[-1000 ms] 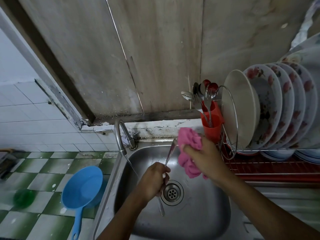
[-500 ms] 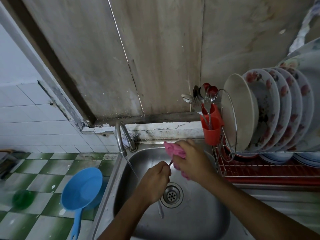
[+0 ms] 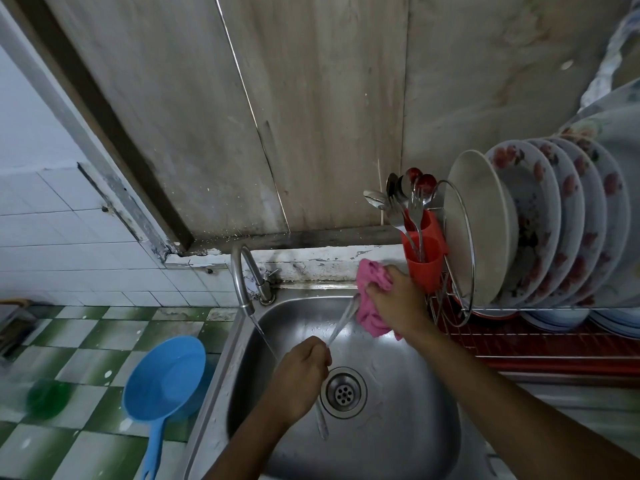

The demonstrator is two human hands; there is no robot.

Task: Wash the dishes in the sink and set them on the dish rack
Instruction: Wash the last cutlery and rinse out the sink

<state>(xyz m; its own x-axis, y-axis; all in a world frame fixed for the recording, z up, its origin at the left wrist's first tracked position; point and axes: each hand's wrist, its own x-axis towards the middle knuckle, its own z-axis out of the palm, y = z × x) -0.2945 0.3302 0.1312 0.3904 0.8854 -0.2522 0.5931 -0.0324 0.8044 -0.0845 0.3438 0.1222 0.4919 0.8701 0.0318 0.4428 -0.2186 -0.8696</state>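
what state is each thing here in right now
tap: running, thin stream into sink
left hand: grips utensil
right hand: grips pink cloth at utensil's upper end
utensil: tilted over sink
plates: upright in dish rack
red cup: upright, holding cutlery
blue dipper: lying left of sink

Dish rack (image 3: 540, 344) right of sink (image 3: 398, 441) (tap (image 3: 242, 275) behind), scoop (image 3: 166, 379) left.

Left hand (image 3: 300, 374), right hand (image 3: 398, 301), both curled.
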